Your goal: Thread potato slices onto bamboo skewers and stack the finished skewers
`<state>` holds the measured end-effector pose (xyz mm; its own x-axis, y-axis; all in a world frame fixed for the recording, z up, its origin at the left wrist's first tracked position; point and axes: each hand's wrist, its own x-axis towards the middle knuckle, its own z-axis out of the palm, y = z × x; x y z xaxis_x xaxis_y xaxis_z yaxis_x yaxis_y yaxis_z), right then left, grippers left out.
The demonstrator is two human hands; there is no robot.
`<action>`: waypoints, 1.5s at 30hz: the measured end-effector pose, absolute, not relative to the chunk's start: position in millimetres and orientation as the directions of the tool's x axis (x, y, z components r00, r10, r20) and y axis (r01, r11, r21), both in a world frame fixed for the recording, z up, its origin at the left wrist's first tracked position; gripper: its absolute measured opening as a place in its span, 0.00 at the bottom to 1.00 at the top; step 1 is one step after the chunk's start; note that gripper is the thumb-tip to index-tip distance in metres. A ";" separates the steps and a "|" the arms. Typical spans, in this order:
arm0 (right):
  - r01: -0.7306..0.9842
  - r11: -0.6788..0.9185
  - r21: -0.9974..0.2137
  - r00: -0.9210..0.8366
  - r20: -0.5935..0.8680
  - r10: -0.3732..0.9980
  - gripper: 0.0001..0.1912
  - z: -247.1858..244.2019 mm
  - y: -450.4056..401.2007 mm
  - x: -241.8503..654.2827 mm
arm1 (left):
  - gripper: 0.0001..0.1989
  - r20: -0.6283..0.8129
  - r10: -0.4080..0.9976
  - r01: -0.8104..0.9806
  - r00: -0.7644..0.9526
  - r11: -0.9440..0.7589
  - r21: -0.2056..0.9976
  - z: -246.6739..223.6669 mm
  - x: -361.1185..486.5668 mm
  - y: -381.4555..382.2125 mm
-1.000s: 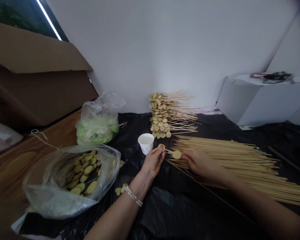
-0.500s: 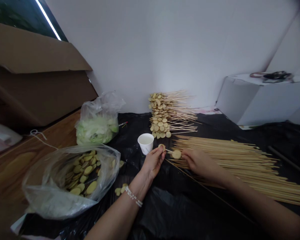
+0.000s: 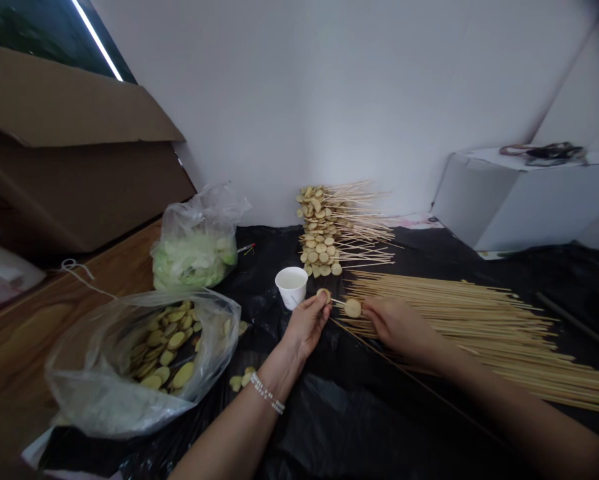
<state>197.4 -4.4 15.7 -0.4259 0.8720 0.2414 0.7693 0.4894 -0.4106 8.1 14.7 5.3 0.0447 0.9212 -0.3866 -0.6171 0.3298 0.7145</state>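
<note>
Between the fingertips of my left hand (image 3: 306,322) is a pale potato slice (image 3: 324,294), with a thin stick running from it to the right. A second round slice (image 3: 352,307) sits on that stick, close to the fingers of my right hand (image 3: 390,323), which pinch the stick. Just left of my left hand stands a white paper cup (image 3: 291,287). Bare wooden sticks (image 3: 459,327) lie in a wide spread under and beyond my right hand. Behind the hands is a stack of skewered slices (image 3: 322,233), their sticks pointing right.
An open plastic bag (image 3: 99,393) of slices lies at the left, with a few loose slices (image 3: 242,380) beside it. Behind it stands a bag of pale green vegetables (image 3: 194,253). A cardboard box (image 3: 79,180) is far left, a white box (image 3: 539,200) right.
</note>
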 end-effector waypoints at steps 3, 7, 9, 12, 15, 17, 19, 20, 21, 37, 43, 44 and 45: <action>0.726 0.482 -0.490 -0.450 0.191 0.873 0.13 17.0 -3.1 196.8 | 0.01 -0.402 0.915 -0.615 0.037 0.338 0.712 5.7 8.1 14.6; 0.737 0.476 -0.480 -0.434 0.204 0.878 0.13 20.0 -4.0 194.4 | 0.01 -0.397 0.917 -0.610 0.039 0.336 0.718 5.8 8.5 14.4; 0.752 0.493 -0.437 -0.425 0.250 0.870 0.12 19.7 -5.2 193.8 | 0.02 -0.393 0.919 -0.612 0.037 0.332 0.718 5.5 8.6 14.4; 0.768 0.507 -0.392 -0.423 0.284 0.860 0.12 17.2 -6.6 194.1 | 0.02 -0.390 0.920 -0.617 0.040 0.329 0.715 5.1 8.7 14.2; 0.769 0.497 -0.401 -0.416 0.276 0.866 0.12 15.3 -6.4 194.6 | 0.01 -0.377 0.925 -0.612 0.052 0.328 0.719 4.8 8.6 13.8; 0.751 0.485 -0.448 -0.415 0.252 0.874 0.12 16.2 -5.7 194.4 | 0.01 -0.370 0.927 -0.605 0.064 0.331 0.724 4.8 8.5 13.7; 0.722 0.471 -0.507 -0.427 0.211 0.880 0.12 18.4 -4.9 193.8 | 0.01 -0.367 0.927 -0.599 0.070 0.334 0.728 5.0 8.7 13.6; 0.712 0.463 -0.528 -0.431 0.193 0.882 0.13 19.5 -4.6 193.4 | 0.01 -0.368 0.927 -0.597 0.068 0.334 0.729 5.2 8.9 13.5; 0.709 0.455 -0.538 -0.429 0.183 0.885 0.13 20.3 -4.4 193.0 | 0.02 -0.370 0.927 -0.596 0.065 0.334 0.730 5.5 9.2 13.4; 0.723 0.451 -0.523 -0.413 0.196 0.889 0.12 18.8 -4.4 189.4 | 0.01 -0.381 0.922 -0.585 0.069 0.346 0.733 5.2 9.2 13.4; 0.762 0.505 -0.405 -0.427 0.271 0.863 0.11 9.9 -5.5 190.3 | 0.02 -0.384 0.922 -0.596 0.052 0.337 0.729 7.4 11.0 12.9; 0.754 0.508 -0.416 -0.429 0.274 0.861 0.11 9.5 -5.3 190.5 | 0.02 -0.387 0.921 -0.595 0.049 0.339 0.729 7.3 11.0 13.0; 0.740 0.510 -0.438 -0.430 0.274 0.860 0.11 9.6 -5.0 190.6 | 0.02 -0.389 0.920 -0.593 0.050 0.340 0.730 7.1 11.0 13.1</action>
